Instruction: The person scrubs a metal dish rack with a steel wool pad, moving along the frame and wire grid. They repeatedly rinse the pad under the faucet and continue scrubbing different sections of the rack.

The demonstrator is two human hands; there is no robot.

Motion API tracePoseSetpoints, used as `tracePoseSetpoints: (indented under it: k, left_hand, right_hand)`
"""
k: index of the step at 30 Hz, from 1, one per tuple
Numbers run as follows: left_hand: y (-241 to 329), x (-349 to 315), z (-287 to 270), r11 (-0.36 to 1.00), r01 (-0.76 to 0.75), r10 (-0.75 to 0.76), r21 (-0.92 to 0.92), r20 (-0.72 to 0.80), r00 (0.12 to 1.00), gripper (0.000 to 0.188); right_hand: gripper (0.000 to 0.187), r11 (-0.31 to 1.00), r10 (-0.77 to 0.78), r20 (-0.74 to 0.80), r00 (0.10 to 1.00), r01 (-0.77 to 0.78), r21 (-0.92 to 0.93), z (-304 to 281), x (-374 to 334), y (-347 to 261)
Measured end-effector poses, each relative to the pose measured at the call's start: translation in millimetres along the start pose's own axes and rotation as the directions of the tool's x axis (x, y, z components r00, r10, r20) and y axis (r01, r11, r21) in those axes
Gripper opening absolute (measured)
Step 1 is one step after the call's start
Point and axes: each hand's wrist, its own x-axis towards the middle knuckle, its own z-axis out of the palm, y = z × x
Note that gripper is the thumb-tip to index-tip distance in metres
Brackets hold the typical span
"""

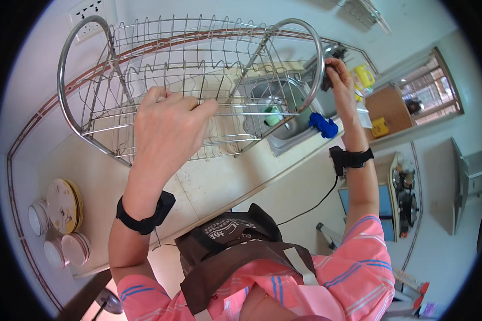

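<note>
Sink point(292, 140) at right, blue cloth point(323, 125) by its edge, plates point(61, 206) and bowls point(76, 249) far left; left hand point(171, 128) grips the wire dish rack point(251, 113) at its near side, right hand point(341, 88) pinches a dark wad point(326, 81) beside it.

The widest way through is the bare counter point(214, 182) between the rack point(235, 113) and the front edge, and it runs on leftward to the plates point(62, 206) and bowls point(75, 249) — these crowd the far left end. The rack's closely set wires leave only narrow slots, and the left hand point(166, 134) blocks part of its near side. Behind it rises the wall point(32, 96). From this view, the rack's right end covers part of the sink point(300, 138); a blue cloth point(323, 125) sits at the near rim. The right hand point(344, 88) fills the space just beside the right-hand loop — below it, a cable point(309, 212) trails across.
</note>
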Motion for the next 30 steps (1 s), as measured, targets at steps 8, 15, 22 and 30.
tracePoseSetpoints:
  k: [8, 15, 22, 30]
  left_hand:
    - [12.9, 4.9, -2.2, 0.992, 0.106, -0.11, 0.076, 0.059, 0.992, 0.013]
    - [16.1, 3.4, 0.2, 0.979, 0.156, -0.167, 0.131, 0.08, 0.983, 0.014]
    - [5.6, -1.5, -6.6, 0.996, 0.078, -0.081, 0.05, 0.077, 0.994, 0.021]
    - [-5.3, -6.4, -11.6, 0.997, 0.071, -0.071, -0.021, 0.006, 0.997, 0.021]
  right_hand:
    - [0.025, 0.957, -0.091, 0.318, 0.944, -0.005, 0.29, 63.9, 65.5, 15.0]
    - [0.033, 0.887, -0.451, -0.082, 0.888, 0.457, 0.066, 107.7, 97.6, 15.8]
    - [0.024, 0.892, -0.398, 0.145, 0.906, 0.419, -0.168, 110.2, 107.3, -1.3]
    - [0.019, 0.992, -0.118, 0.378, 0.918, 0.094, 0.081, 112.8, 117.0, 7.5]
